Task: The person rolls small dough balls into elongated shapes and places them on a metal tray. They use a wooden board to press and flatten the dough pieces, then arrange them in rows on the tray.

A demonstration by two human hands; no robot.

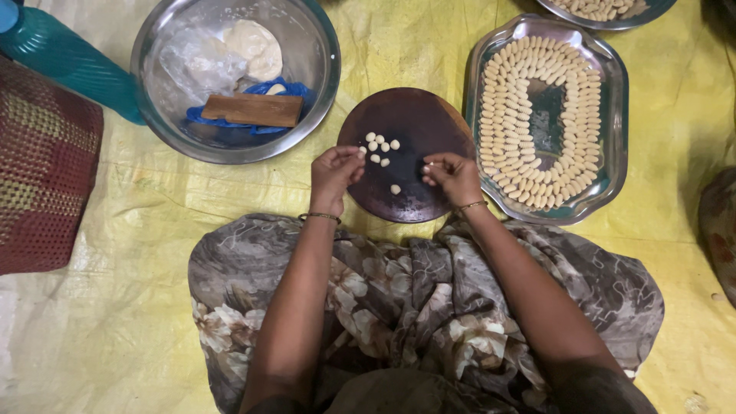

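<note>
A round dark wooden board [418,123] lies on the yellow sheet before me, with several small pale dough pellets [381,143] on it. My left hand [333,175] hovers over the board's left edge, fingertips pinched on a small dough piece. Over the board's right side, my right hand [454,176] pinches another tiny dough piece. A steel tray [613,146] to the right holds many shaped dough pieces set in rings.
A steel bowl [322,69] at the back left holds a dough lump [257,46], plastic wrap, blue plastic and a wooden block [253,110]. A teal bottle [69,57] and a woven mat [42,165] lie at left. Another tray [606,9] sits at the far right.
</note>
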